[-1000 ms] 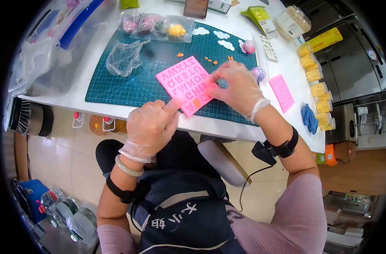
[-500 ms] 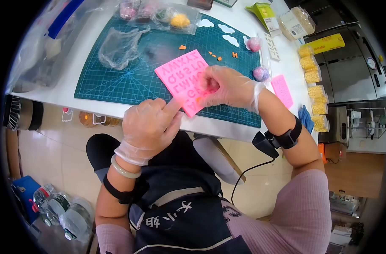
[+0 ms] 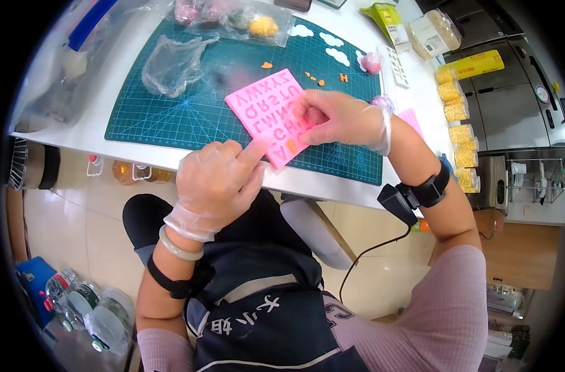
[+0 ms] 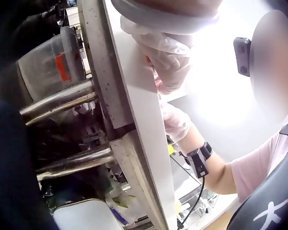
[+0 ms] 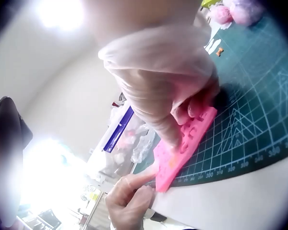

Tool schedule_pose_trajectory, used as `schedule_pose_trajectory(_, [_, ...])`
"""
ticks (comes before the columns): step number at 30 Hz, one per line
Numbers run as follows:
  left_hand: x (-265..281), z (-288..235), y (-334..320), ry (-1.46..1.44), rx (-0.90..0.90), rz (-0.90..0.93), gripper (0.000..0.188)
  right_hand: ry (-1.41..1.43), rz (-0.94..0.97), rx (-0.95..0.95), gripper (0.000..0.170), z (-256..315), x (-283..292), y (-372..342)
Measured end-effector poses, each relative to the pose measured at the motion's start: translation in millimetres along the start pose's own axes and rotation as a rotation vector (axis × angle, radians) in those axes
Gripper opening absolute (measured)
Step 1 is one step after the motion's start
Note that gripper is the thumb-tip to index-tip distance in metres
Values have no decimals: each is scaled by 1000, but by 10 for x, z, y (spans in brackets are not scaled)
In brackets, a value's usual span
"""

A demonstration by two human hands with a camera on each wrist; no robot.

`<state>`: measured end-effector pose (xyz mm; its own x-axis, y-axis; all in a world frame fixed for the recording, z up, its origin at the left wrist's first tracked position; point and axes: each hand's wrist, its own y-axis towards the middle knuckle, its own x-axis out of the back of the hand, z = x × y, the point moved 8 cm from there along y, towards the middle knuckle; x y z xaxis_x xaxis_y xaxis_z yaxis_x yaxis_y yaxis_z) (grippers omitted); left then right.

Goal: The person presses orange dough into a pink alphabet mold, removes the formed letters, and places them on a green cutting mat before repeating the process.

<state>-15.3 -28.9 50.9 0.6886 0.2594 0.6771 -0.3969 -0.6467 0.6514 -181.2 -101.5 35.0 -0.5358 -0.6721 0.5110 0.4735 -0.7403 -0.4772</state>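
A pink letter mold [image 3: 258, 99] lies tilted near the mat's front edge, with an orange piece [image 3: 291, 146] in its B cavity. My gloved left hand [image 3: 214, 180] presses the near corner with a straight index finger; its other fingers are bent. Over the mold's right side is my gloved right hand [image 3: 347, 121], thumb touching the surface beside the orange piece and fingers bent above the letters. The right wrist view shows that hand [image 5: 168, 86] resting on the mold [image 5: 194, 136]. Both hands appear in the left wrist view, but the mold is mostly hidden there.
On the green mat [image 3: 171, 124] are an orange H [image 3: 344, 78], small orange bits, white cloud shapes [image 3: 331, 40] and crumpled clear film [image 3: 174, 65]. Bagged colored lumps [image 3: 264, 26] lie at the back. Jars of yellow pieces [image 3: 461, 133] line the right edge.
The view has shifted slightly. My right hand's fingers and thumb have moved over the mold, and the orange piece in it shows more clearly than half a second ago. My left hand has stayed at the corner.
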Motion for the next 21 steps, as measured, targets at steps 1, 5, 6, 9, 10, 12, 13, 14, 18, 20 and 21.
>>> schedule_pose_trajectory(1, [4, -4, -8, -11, -13, -24, 35, 5, -45, -18, 38, 25, -2, 8])
schedule_pose_trajectory(5, [-10, -13, -28, 34, -31, -27, 37, -221, -168, -36, 37, 90, -42, -27])
schedule_pose_trajectory(6, [-25, -3, -35, 33, -28, -25, 38, -223, -172, -38, 37, 84, -29, -22])
schedule_pose_trajectory(9, [-28, -17, -25, 29, -28, -20, 39, -227, -167, 41, 37, 103, -15, -24])
schedule_pose_trajectory(10, [-24, -5, -19, 35, -21, -10, 39, -203, -154, 15, 37, 50, -16, 2])
schedule_pose_trajectory(12, [-1, -2, -12, 15, -21, -29, 38, -178, -137, -4, 37, 90, 5, 17])
schedule_pose_trajectory(13, [4, -4, -15, -14, -20, -42, 37, -30, -103, -95, 37, 102, 34, -28])
schedule_pose_trajectory(14, [0, 4, -12, -14, -17, -40, 37, 120, -67, -188, 36, 63, 17, -53])
schedule_pose_trajectory(18, [-12, 1, -37, -9, -22, -38, 37, -219, -140, -13, 36, 118, -27, -1])
schedule_pose_trajectory(20, [-20, 2, -24, -14, -21, -50, 37, -242, -142, 3, 36, 112, -22, 25])
schedule_pose_trajectory(21, [-28, 3, -33, -8, -15, -39, 37, -260, -148, 21, 36, 113, -24, 11])
